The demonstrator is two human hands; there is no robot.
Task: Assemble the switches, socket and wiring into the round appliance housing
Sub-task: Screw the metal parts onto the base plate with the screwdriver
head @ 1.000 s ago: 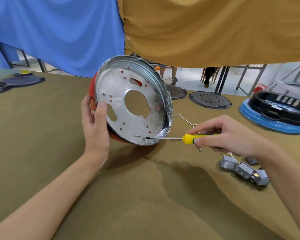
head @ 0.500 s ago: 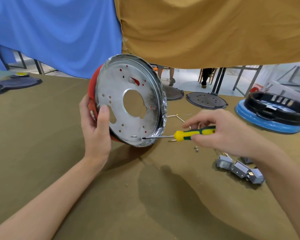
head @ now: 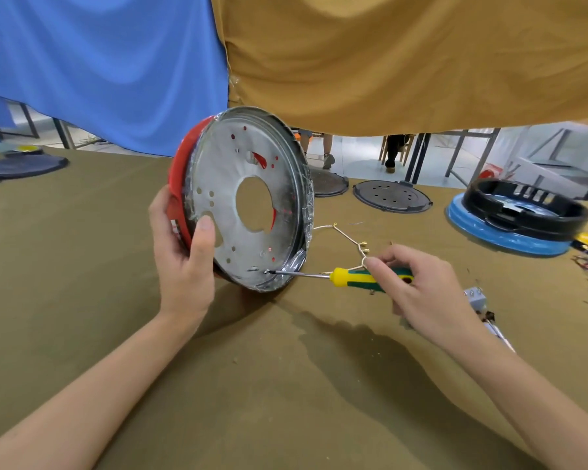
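Round housing at frame centre, tipped on edge on the worktop and clasped at its left rim by the left hand to face the screwdriver, pinched in the right hand, tip on a low screw hole.

Blue cloth and ochre cloth hang above an olive-covered table; beyond, pale glossy floor, dark metal table legs, a wooden chair, bright even light.
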